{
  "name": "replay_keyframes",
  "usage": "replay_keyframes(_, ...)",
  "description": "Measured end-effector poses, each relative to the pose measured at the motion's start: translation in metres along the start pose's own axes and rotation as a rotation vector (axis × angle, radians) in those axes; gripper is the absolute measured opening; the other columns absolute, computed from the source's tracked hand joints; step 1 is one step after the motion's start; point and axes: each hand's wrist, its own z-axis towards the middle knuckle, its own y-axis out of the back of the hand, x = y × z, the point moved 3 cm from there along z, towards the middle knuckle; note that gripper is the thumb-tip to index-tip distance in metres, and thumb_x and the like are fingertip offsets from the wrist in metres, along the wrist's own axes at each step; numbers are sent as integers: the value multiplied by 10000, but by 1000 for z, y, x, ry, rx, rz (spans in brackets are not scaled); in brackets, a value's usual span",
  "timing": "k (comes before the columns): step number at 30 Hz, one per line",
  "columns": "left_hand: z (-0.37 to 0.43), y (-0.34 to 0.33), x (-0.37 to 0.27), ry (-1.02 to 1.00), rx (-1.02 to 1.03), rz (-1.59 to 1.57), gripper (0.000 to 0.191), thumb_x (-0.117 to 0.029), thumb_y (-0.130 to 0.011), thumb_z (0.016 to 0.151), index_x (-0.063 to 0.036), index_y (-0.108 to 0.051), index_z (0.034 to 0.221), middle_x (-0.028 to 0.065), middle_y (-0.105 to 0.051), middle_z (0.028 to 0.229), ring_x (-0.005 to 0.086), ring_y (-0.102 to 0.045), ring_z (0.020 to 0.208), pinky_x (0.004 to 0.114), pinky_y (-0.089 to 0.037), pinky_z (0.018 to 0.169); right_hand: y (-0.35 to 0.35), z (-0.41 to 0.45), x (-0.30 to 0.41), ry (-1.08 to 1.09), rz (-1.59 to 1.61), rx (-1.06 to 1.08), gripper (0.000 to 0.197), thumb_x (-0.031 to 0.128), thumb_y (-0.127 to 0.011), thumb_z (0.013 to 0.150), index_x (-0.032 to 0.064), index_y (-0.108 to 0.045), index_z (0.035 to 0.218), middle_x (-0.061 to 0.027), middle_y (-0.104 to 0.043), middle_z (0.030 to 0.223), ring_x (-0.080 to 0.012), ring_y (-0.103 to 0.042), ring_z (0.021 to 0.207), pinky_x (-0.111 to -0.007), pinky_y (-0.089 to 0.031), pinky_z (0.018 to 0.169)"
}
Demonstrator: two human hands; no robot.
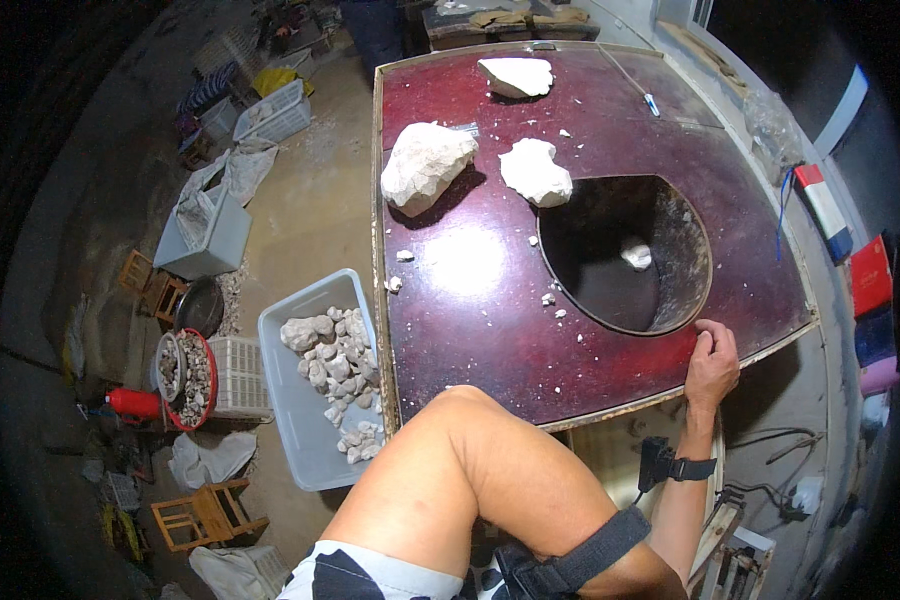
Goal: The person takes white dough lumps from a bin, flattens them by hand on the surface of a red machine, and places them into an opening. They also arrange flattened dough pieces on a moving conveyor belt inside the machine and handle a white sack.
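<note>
My right hand rests at the near right edge of a dark red table, holding nothing, its fingers a little bent and apart. Its fingertips lie close to the rim of a deep round opening cut in the tabletop. Inside that opening sits one small white stone. My left arm is bent across the foreground, elbow forward; its hand is out of view. Three large whitish stones are on the tabletop: a bulky one at left, another touching the opening's rim, and a third at the far side.
Small chips are scattered over the table. Left of it, a grey plastic tub holds many stones. Behind stand a red-rimmed basin of fragments, a wooden stool and crates. Dark-clothed legs show at the back.
</note>
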Motion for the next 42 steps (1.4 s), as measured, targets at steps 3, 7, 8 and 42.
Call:
replay_keyframes(3, 1, 5, -4, 50, 10, 44, 192, -116, -611, 814, 33, -623, 935, 189, -652, 877, 334, -636, 793, 403, -503, 748, -2, -1, 0, 1, 23, -4, 162, 77, -509, 839, 73, -659, 899, -100, -644, 897, -305, -616, 830, -393, -473, 731)
replay_keyframes(7, -8, 41, -22, 204, -25, 227, 197, -117, -614, 818, 31, -624, 949, 186, -655, 888, 333, -637, 803, 402, -504, 758, 4, -1, -8, 7, 19, -24, 163, 68, -507, 837, 63, -661, 892, -109, -645, 888, -313, -616, 830, -395, -474, 731)
replay_keyframes(8, -12, 54, -32, 274, -74, 349, 198, -117, -615, 820, 30, -624, 952, 185, -656, 891, 332, -637, 805, 401, -504, 761, 14, 0, -6, 17, 6, -41, 165, 69, -506, 840, 56, -663, 888, -116, -644, 884, -317, -615, 827, -397, -474, 729)
replay_keyframes(42, -148, 240, -27, 947, -749, 1497, 258, -210, -686, 789, 27, -682, 891, 218, -644, 769, 263, -669, 732, 376, -511, 653, 4, 1, -8, 5, 66, -144, 117, 50, -552, 794, 87, -662, 809, -88, -635, 774, -283, -625, 722, -392, -490, 634)
